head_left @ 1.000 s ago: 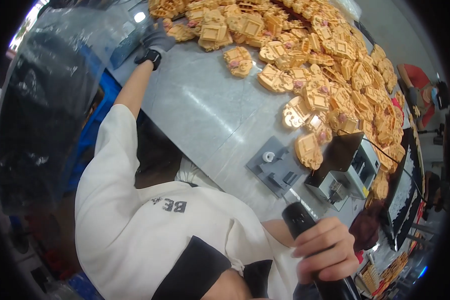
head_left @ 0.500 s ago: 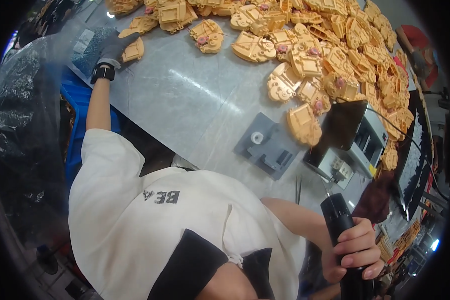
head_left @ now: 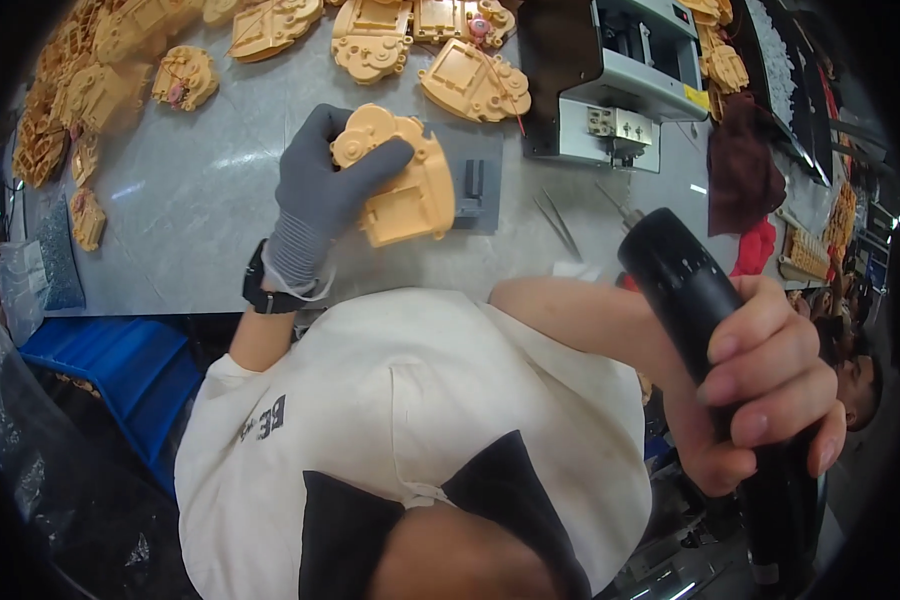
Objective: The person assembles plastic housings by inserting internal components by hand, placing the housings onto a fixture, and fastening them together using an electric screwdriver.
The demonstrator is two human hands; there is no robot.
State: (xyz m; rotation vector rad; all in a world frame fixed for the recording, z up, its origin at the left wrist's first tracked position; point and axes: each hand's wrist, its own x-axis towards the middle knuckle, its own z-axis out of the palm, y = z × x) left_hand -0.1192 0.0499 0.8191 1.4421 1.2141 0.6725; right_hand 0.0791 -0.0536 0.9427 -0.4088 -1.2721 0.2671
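Note:
My left hand [head_left: 315,190], in a grey glove with a black watch at the wrist, grips a yellow-orange plastic housing [head_left: 415,195]. The thumb lies across its moulded face. Held up over the table, the housing partly covers a grey fixture block [head_left: 482,165]. On the right, my bare right hand [head_left: 775,380] is wrapped round a black electric screwdriver [head_left: 682,275]. The screwdriver's thin bit points up and left, apart from the housing. A pair of tweezers [head_left: 558,224] lies on the table between the fixture and the screwdriver.
More housings [head_left: 475,80] lie along the far side and far left, some with red wires. A screw feeder machine [head_left: 610,95] stands far right, beside a dark red cloth [head_left: 742,170]. Left are a bag of small parts [head_left: 58,262] and a blue crate [head_left: 115,365].
My left hand has come from the far left of the table to the fixture, bringing a housing with it. The screwdriver stays in my right hand. The whole view has turned.

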